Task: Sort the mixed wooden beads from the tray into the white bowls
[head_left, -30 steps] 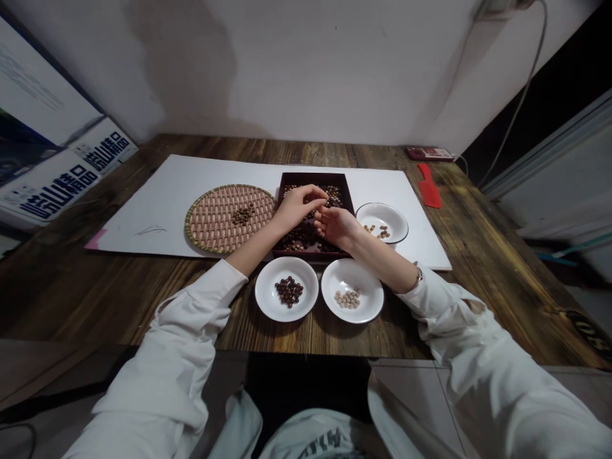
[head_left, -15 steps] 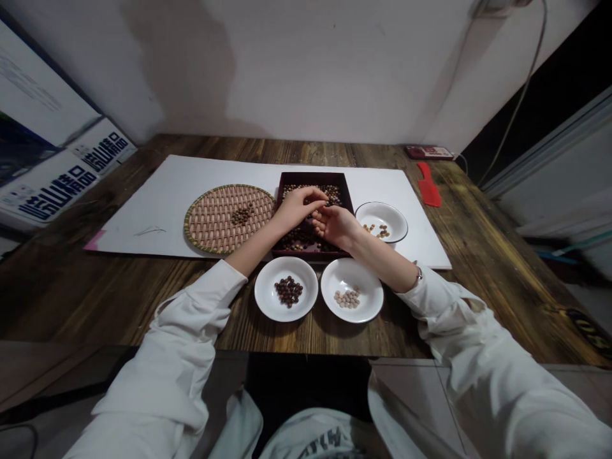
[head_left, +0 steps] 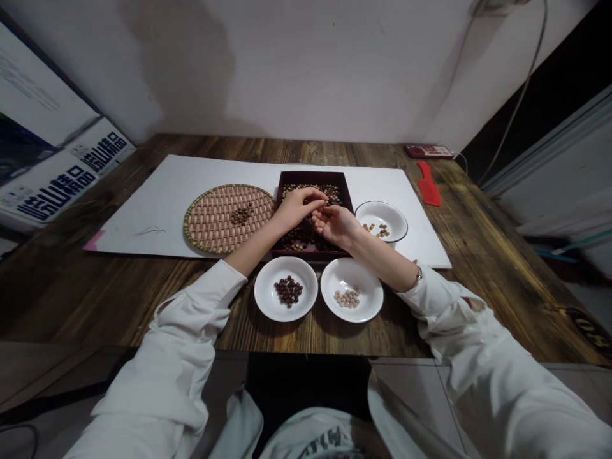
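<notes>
Over a dark red box full of mixed small beads, my two hands meet at the fingertips. My left hand reaches in from the left, thumb and fingers pinched together. Palm up, my right hand has its fingers curled and its tips against those of the left. Whatever sits between the fingertips is too small to make out. Nearest to me, one white bowl holds dark red beads; beside it another white bowl holds pale beads.
Left of the box lies a round woven tray with brownish beads. At right, a third white bowl contains a few yellowish-brown beads. A white board lies under them. Farther right are a red scraper-like tool and a phone.
Both hands stay almost in place over the box, with only a slight shift of the fingers. The bowls and tray have not moved.
</notes>
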A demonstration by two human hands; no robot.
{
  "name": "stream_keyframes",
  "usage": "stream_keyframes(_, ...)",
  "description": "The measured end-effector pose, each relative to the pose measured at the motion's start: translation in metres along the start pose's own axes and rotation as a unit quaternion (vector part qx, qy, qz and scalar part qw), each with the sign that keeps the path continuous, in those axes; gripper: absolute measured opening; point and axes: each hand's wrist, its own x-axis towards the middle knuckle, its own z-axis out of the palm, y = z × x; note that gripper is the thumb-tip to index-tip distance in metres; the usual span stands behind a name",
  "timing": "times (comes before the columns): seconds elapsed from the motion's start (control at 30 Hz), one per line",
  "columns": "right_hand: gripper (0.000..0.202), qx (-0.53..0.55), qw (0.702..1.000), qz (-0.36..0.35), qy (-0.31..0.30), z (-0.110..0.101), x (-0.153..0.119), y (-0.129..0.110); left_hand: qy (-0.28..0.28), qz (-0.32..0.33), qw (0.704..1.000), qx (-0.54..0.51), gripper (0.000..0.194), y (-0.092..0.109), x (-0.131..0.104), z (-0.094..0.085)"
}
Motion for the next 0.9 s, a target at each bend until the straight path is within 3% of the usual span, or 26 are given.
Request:
stream_keyframes(0.3,0.026,-0.012,0.999,0.011,0.036,0.0034,-0.0069,-0.0024,-0.001,0.004,1.0,0.008,0.017,-0.0015,0.0002,-0.0007)
stream_keyframes(0.9,0.029,0.037,0.999,0.021,0.014,-0.0013,-0.0044,-0.0051,-0.03,0.004,0.998,0.048,0.02,0.0005,-0.0003,-0.0009)
